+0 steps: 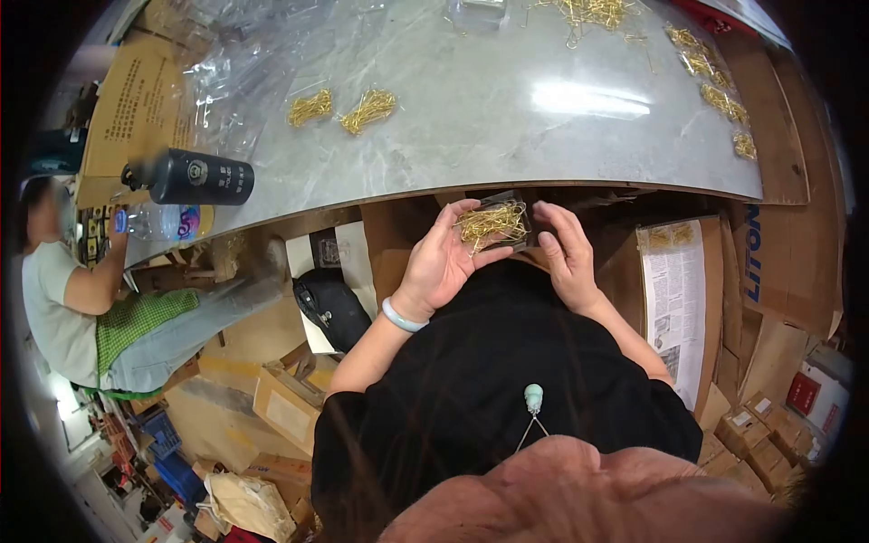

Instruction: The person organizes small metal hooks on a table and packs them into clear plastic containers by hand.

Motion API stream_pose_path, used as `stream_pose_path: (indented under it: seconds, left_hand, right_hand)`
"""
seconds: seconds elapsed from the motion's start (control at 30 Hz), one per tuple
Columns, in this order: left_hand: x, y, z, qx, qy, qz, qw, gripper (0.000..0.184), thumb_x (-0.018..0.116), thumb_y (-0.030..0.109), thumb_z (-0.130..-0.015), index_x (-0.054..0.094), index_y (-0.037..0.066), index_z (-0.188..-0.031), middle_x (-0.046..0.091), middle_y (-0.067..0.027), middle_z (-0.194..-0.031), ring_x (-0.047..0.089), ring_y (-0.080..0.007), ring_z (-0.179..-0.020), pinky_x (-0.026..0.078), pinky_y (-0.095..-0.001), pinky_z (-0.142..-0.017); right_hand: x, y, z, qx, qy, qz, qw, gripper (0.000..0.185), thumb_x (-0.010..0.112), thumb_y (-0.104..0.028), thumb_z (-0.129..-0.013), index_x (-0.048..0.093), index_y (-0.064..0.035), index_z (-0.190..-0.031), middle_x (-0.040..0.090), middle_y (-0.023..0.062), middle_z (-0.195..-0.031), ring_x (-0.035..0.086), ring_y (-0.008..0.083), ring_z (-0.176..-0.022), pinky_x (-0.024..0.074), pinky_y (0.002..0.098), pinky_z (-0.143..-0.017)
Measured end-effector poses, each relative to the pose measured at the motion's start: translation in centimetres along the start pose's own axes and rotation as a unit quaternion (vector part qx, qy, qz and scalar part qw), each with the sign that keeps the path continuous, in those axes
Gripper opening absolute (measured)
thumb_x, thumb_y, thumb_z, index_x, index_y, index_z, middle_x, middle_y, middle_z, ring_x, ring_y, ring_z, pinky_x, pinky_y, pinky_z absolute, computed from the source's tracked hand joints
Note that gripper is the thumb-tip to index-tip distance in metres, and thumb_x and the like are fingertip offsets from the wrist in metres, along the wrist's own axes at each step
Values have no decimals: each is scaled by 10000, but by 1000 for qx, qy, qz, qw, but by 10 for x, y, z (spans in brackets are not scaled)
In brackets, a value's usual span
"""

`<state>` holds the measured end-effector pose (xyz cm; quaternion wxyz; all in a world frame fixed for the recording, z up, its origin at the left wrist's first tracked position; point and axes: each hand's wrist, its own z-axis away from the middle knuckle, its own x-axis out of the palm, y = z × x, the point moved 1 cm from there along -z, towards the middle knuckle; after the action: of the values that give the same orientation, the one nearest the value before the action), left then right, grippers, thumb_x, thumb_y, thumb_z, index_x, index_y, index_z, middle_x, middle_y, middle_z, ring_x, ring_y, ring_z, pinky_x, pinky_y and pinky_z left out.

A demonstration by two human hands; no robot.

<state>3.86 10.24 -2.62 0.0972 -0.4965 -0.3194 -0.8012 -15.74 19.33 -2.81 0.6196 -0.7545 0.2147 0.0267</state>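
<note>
A tangled bundle of gold wire hooks [491,224] rests in my left hand [436,267], which faces up with its fingers curled around the near and left sides. A dark, see-through edge, perhaps a clear plastic box or bag, shows behind the bundle; I cannot tell exactly what it is. Just to the right, my right hand [568,258] is held with bent fingers apart, close beside the bundle, and nothing shows in it. Both hands are in front of my body, just below the table edge.
On the grey table [471,136] lie two gold bundles [368,110], a loose gold pile [593,13], a row of packed bundles [721,101], and clear plastic bags [235,81]. A dark bottle [201,176] lies on its side. At left sits another person [77,299]. Cardboard [787,253] stands right.
</note>
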Motion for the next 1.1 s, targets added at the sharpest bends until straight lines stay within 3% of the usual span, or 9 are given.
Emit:
stream_pose_path:
  seconds: [0.17, 0.47, 0.6, 0.63, 0.8, 0.87, 0.93, 1.0, 1.1]
  left_hand:
    - [14, -6, 1, 17, -3, -61, 998, 440, 274, 392, -1095, 445, 71, -1342, 535, -190, -1363, 565, -359, -1249, 507, -529, -1025]
    - [36, 10, -16, 86, 45, -244, 965, 381, 335, 362, -1092, 406, 76, -1334, 570, -133, -1244, 621, -236, -1157, 595, -428, -880]
    - [45, 38, -33, 141, 77, -369, 915, 383, 323, 341, -1101, 412, 39, -1320, 574, -104, -1082, 623, -142, -740, 537, -256, -534]
    - [51, 41, -35, 180, 94, -400, 894, 407, 328, 348, -1100, 417, 27, -1334, 561, -89, -1026, 549, -111, -626, 430, -206, -434]
    - [51, 70, -51, 247, 138, -546, 789, 553, 429, 391, -1062, 381, -44, -1401, 578, -236, -1155, 607, -281, -826, 519, -379, -730]
    - [30, 75, -69, 347, 175, -648, 655, 628, 467, 402, -1046, 352, -81, -1431, 570, -267, -1206, 590, -326, -928, 503, -416, -848]
    - [11, 66, -83, 461, 202, -760, 411, 677, 503, 397, -1031, 331, -105, -1452, 565, -262, -1210, 560, -326, -985, 470, -425, -890]
    - [33, 64, -66, 364, 157, -783, 480, 723, 552, 395, -999, 342, -146, -1431, 523, -302, -1288, 441, -416, -1186, 341, -463, -1059]
    - [27, 54, -65, 362, 164, -831, 390, 746, 540, 416, -993, 322, -132, -1449, 445, -291, -1423, 388, -426, -1320, 284, -515, -1104]
  right_hand:
    - [6, -10, -2, 14, 17, -12, 1000, 194, 641, -72, -955, 684, -21, -1137, 576, 73, -997, 588, 169, -876, 487, 273, -760]
    - [13, -1, -42, 42, 42, -138, 989, 189, 678, -58, -926, 613, -10, -1096, 549, -22, -820, 498, 58, -741, 444, 223, -669]
    - [18, -6, -89, -19, 76, -120, 990, 117, 660, -73, -954, 638, 1, -1042, 597, 2, -885, 546, 77, -770, 460, 229, -696]
    - [16, -8, -97, -24, 67, -144, 987, 114, 654, -77, -963, 640, -3, -1049, 604, 4, -898, 557, 73, -791, 464, 229, -705]
    - [17, -19, -121, -49, 69, -82, 993, 119, 656, -80, -958, 636, -18, -1057, 593, -2, -871, 526, 73, -758, 433, 229, -656]
    - [15, -16, -132, -43, 90, 16, 995, 134, 675, -78, -931, 646, -14, -1045, 622, 66, -864, 599, 163, -746, 484, 297, -686]
    - [12, -15, -137, -96, 74, 131, 984, 124, 664, -66, -914, 655, -23, -1030, 632, 126, -884, 629, 273, -770, 499, 359, -696]
    - [11, -18, -138, -134, 81, 126, 980, 114, 647, -57, -913, 660, -31, -1024, 640, 143, -936, 637, 323, -808, 507, 382, -700]
    - [4, -15, -138, -111, 96, 113, 983, 157, 634, -69, -924, 657, -28, -1074, 649, 153, -1012, 634, 333, -881, 508, 398, -756]
